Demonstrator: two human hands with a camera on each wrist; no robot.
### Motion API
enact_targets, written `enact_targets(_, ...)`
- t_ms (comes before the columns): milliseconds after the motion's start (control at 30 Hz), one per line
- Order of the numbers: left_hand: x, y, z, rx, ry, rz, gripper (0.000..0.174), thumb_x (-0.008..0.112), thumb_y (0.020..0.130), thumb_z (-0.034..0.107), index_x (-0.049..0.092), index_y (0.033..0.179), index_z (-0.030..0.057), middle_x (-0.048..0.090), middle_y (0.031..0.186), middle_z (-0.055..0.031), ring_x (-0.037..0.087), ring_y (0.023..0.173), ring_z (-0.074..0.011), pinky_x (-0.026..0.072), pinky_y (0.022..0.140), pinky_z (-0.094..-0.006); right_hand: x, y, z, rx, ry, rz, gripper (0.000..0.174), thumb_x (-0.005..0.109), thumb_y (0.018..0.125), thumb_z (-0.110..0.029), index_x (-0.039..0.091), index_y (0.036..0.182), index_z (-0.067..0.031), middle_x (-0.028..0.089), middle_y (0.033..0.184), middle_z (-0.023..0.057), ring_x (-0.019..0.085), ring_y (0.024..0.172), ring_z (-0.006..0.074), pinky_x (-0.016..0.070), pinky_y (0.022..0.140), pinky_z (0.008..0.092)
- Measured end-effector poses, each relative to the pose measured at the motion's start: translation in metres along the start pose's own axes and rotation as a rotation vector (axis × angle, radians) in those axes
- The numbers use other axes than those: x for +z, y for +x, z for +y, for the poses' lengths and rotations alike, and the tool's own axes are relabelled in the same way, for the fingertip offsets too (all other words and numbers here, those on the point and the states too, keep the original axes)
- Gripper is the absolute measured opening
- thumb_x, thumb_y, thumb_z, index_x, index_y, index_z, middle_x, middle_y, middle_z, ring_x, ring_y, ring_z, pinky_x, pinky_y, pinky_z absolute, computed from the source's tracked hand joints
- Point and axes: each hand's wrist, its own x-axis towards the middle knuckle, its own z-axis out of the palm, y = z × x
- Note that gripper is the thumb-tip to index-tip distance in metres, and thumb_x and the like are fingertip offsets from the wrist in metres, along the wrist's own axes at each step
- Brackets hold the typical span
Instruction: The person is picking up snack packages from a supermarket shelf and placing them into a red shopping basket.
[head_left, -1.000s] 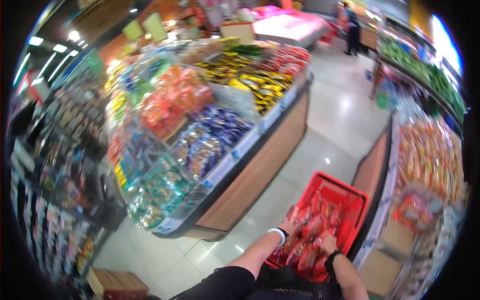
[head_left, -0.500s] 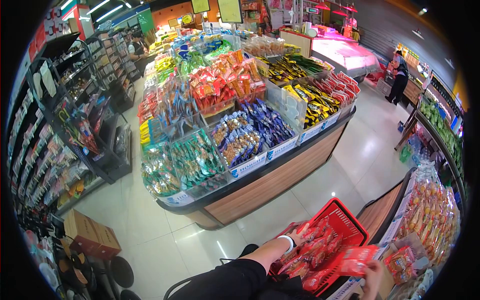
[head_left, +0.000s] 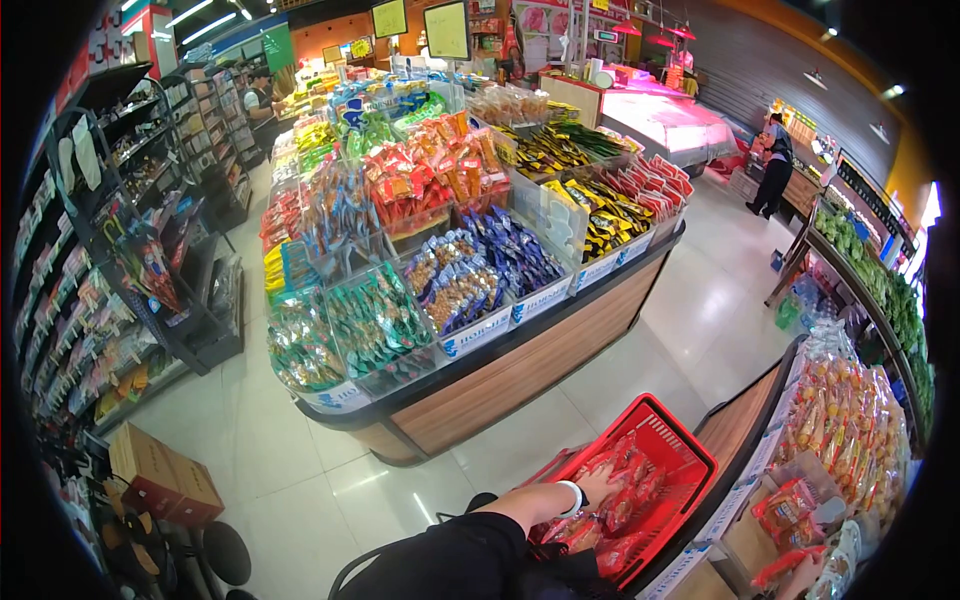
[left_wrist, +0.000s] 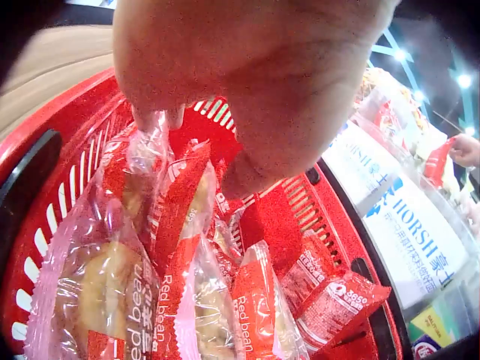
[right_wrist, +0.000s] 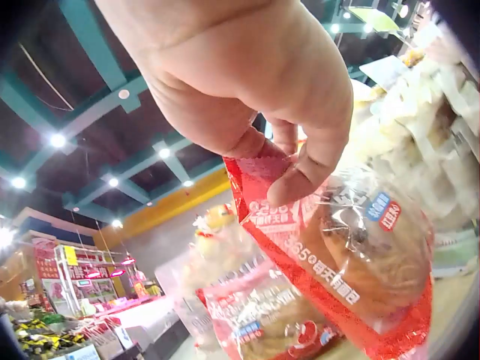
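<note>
A red basket (head_left: 690,440) holds several red-and-clear packs marked "Red bean" (left_wrist: 187,292). Inside it, the left hand (head_left: 598,486) reaches down onto the packs; in the left wrist view that hand (left_wrist: 247,82) has its fingers bent at the top end of a pack, the fingertips partly hidden. Over the shelf bin at the right, the right hand (head_left: 803,574) holds a red pack (head_left: 775,570). The right wrist view shows the right hand (right_wrist: 255,90) pinching that bread pack (right_wrist: 352,262) by its corner between thumb and fingers. Another similar pack (right_wrist: 262,311) lies below it.
A wood-sided island (head_left: 520,375) of bagged snacks stands ahead. At the right edge is a counter with bagged goods (head_left: 845,410) and a cardboard-coloured bin. Dark racks (head_left: 130,220) and a carton (head_left: 165,475) are at left. A person (head_left: 772,168) stands in the distance.
The right hand has moved from inside the basket out to the right over the shelf bin, with a red pack in its fingers. The left hand stays in the basket. The head view has shifted.
</note>
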Motion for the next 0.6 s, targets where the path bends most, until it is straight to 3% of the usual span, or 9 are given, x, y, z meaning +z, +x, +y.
enact_targets(67,0.010,0.007,0.002,0.030,0.003,-0.080,0.068,0.066,0.068,0.011,0.043,0.131,0.0214,0.016,0.142,-0.0250,0.025,0.130,-0.0431,0.0328,0.099,-0.0549,0.019,-0.005,0.022,-0.032,-0.072,0.087,0.007,0.055,0.076,-0.005,0.056,0.083,-0.0053,0.050,0.070,0.0008,0.048,0.058,0.0095,0.0374,0.048,0.0240)
enact_targets(133,0.019,0.012,0.001,-0.087,-0.046,-0.220,0.069,0.067,0.064,0.011,0.047,0.128,0.0244,0.015,0.143,-0.0215,0.025,0.129,-0.0418,0.0358,0.095,-0.0553,0.043,-0.016,0.034,0.188,0.307,-0.138,0.010,0.051,0.085,-0.011,0.053,0.091,-0.0044,0.052,0.071,0.0019,0.050,0.060,0.0113,0.0403,0.048,0.0253)
enact_targets(167,0.007,0.006,0.006,-0.113,-0.033,-0.256,0.063,0.067,0.064,0.012,0.051,0.124,0.0225,0.017,0.143,-0.0211,0.030,0.126,-0.0412,0.0379,0.095,-0.0519,0.055,-0.013,0.062,0.208,0.402,-0.271,0.022,0.053,0.085,-0.012,0.047,0.103,-0.0027,0.054,0.080,0.0063,0.053,0.063,0.0133,0.0442,0.049,0.0267)
enact_targets(267,0.001,0.005,0.009,-0.115,-0.024,-0.330,0.060,0.067,0.065,0.012,0.053,0.122,0.0197,0.015,0.144,-0.0206,0.035,0.124,-0.0408,0.0400,0.095,-0.0483,0.101,-0.037,0.108,0.219,0.549,-0.226,0.035,0.058,0.079,-0.005,0.041,0.110,-0.0017,0.053,0.090,0.0113,0.055,0.067,0.0158,0.0492,0.051,0.0286)
enact_targets(300,-0.002,0.005,0.010,-0.112,-0.019,-0.335,0.060,0.067,0.065,0.012,0.053,0.122,0.0197,0.015,0.144,-0.0206,0.035,0.124,-0.0408,0.0400,0.095,-0.0483,0.107,-0.042,0.119,0.334,0.475,-0.254,0.046,0.059,0.074,0.001,0.037,0.114,-0.0013,0.051,0.100,0.0142,0.056,0.073,0.0190,0.0521,0.056,0.0311)
enact_targets(367,-0.011,0.002,0.014,-0.079,0.039,-0.396,0.075,0.065,0.067,0.012,0.039,0.136,0.0287,0.015,0.143,-0.0248,0.040,0.121,-0.0438,0.0394,0.098,-0.0469,0.107,-0.055,0.105,0.362,0.508,-0.272,0.048,0.057,0.073,0.003,0.036,0.116,-0.0008,0.051,0.101,0.0145,0.056,0.075,0.0199,0.0527,0.057,0.0328)
enact_targets(467,-0.012,0.003,0.019,-0.135,0.023,-0.406,0.075,0.064,0.067,0.010,0.039,0.136,0.0290,0.012,0.144,-0.0263,0.044,0.117,-0.0441,0.0417,0.096,-0.0456,0.112,-0.069,0.090,0.401,0.708,-0.234,0.048,0.054,0.071,0.007,0.040,0.116,0.0011,0.052,0.101,0.0144,0.057,0.077,0.0212,0.0521,0.058,0.0359)
enact_targets(500,-0.010,0.002,0.022,-0.178,-0.008,-0.384,0.065,0.065,0.068,0.008,0.047,0.129,0.0179,0.008,0.146,-0.0203,0.044,0.119,-0.0401,0.0418,0.095,-0.0457,0.115,-0.063,0.088,0.444,0.784,-0.326,0.043,0.054,0.071,0.007,0.044,0.112,0.0011,0.053,0.100,0.0132,0.057,0.075,0.0213,0.0516,0.058,0.0366)
enact_targets(600,-0.013,0.001,0.025,-0.162,-0.044,-0.413,0.067,0.065,0.068,0.006,0.045,0.131,0.0157,0.007,0.147,-0.0214,0.049,0.114,-0.0386,0.0438,0.094,-0.0428,0.112,-0.056,0.080,0.534,0.871,-0.446,0.035,0.054,0.071,0.007,0.050,0.105,0.0001,0.055,0.095,0.0104,0.057,0.072,0.0210,0.0501,0.055,0.0373)
